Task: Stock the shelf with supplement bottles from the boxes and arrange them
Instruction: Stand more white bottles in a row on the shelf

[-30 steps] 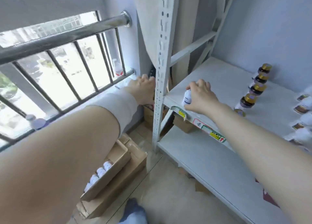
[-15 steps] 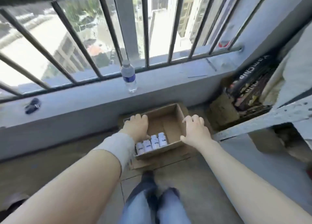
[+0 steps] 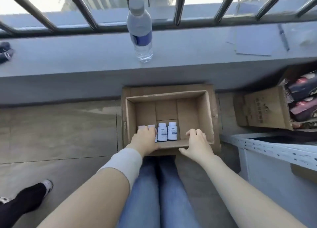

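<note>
the tiled floor [image 3: 60,133] carries an open cardboard box [image 3: 208,117], set just in front of the grey window ledge [image 3: 85,56]. right of the box sits a second carton [image 3: 264,111], and nearer, a metal shelf unit [image 3: 274,150]. on the ledge a water bottle [image 3: 140,30] stands behind the box, with paper sheets [image 3: 253,42] and a pen [image 3: 283,37] to the right and a dark object [image 3: 5,51] far left.

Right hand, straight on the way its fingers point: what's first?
The right hand would likely meet the bare floor of the cardboard box, just right of the last white bottle; depth is unclear.
</note>
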The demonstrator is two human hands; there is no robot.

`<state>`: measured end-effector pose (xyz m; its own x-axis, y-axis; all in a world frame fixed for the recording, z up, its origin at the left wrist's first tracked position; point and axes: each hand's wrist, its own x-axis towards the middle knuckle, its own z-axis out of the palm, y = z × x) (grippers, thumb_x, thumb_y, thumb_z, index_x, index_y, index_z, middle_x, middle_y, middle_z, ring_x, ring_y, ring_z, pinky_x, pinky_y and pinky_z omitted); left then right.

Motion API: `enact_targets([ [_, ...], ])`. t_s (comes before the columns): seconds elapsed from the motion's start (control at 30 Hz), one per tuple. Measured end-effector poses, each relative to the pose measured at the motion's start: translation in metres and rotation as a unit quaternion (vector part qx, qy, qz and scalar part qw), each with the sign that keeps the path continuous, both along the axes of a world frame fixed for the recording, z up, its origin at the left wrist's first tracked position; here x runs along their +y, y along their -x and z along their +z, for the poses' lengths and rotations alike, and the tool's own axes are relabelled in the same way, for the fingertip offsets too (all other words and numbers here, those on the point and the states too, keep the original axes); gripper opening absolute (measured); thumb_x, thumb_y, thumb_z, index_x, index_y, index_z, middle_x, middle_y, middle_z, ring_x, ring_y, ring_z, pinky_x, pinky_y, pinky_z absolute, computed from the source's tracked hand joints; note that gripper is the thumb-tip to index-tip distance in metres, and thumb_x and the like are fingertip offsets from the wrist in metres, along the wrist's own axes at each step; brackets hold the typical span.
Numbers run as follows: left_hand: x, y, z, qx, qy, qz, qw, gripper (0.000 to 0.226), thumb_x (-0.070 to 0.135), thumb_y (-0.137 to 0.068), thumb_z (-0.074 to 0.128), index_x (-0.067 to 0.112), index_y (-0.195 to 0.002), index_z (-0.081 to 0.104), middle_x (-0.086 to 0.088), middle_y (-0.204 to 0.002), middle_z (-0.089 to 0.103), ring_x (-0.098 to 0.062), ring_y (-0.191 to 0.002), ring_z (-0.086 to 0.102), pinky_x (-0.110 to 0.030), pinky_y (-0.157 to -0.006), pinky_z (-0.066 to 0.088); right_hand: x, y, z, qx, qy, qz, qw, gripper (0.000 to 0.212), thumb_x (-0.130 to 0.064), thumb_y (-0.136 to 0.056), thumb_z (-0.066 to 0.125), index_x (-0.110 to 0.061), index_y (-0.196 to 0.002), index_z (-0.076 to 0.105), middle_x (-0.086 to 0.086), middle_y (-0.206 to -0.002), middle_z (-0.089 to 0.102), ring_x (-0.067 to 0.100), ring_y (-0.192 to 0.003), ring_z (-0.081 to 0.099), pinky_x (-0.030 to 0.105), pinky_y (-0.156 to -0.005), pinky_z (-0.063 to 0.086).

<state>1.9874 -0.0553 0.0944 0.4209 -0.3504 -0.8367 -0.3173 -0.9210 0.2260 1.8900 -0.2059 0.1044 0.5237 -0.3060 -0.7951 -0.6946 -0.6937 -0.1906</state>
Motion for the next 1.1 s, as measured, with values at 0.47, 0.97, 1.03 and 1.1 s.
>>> enact_targets([
  [0.47,-0.061,-0.035,-0.222,0.042,-0.080,-0.108,0.990,0.064,0.061,-0.081,0.056,0.017,-0.127,0.049,-0.007,-0.123,0.058,-0.029,-0.119,0.046,-0.036,-0.090,0.036,-0.015,-0.024,-0.224,0.080,-0.126,-0.148,0.978,0.050,-0.036,-0.078,0.071,-0.007,-0.115,0.055,0.009,-0.116,0.062,0.023,-0.103,0.058,0.026,-0.058,0.036],
  [0.97,-0.050,-0.063,-0.099,0.144,0.215,0.259,0.931,0.040,0.023,-0.078,0.074,0.026,-0.114,0.056,0.003,-0.105,0.059,-0.014,-0.098,0.061,-0.033,-0.084,0.055,-0.058,0.008,-0.117,-0.054,-0.225,-0.368,0.901,0.041,-0.032,-0.074,0.075,-0.023,-0.106,0.051,-0.010,-0.102,0.060,0.006,-0.094,0.058,0.023,-0.080,0.044],
  [1.03,-0.055,-0.057,-0.049,0.194,0.254,0.293,0.901,0.043,0.022,-0.075,0.075,0.028,-0.113,0.056,-0.002,-0.111,0.059,-0.023,-0.107,0.062,-0.044,-0.092,0.053,-0.061,0.022,-0.067,-0.103,-0.207,-0.410,0.882,0.043,-0.032,-0.077,0.073,-0.022,-0.111,0.048,-0.009,-0.104,0.058,0.009,-0.097,0.057,0.026,-0.087,0.043],
  [1.1,-0.063,-0.049,-0.008,0.234,0.284,0.314,0.875,0.042,0.027,-0.068,0.070,0.034,-0.107,0.055,-0.003,-0.113,0.058,-0.027,-0.108,0.061,-0.048,-0.095,0.050,-0.060,0.032,-0.028,-0.140,-0.196,-0.442,0.864,0.045,-0.028,-0.079,0.071,-0.019,-0.114,0.045,-0.008,-0.102,0.056,0.010,-0.095,0.057,0.026,-0.086,0.045],
])
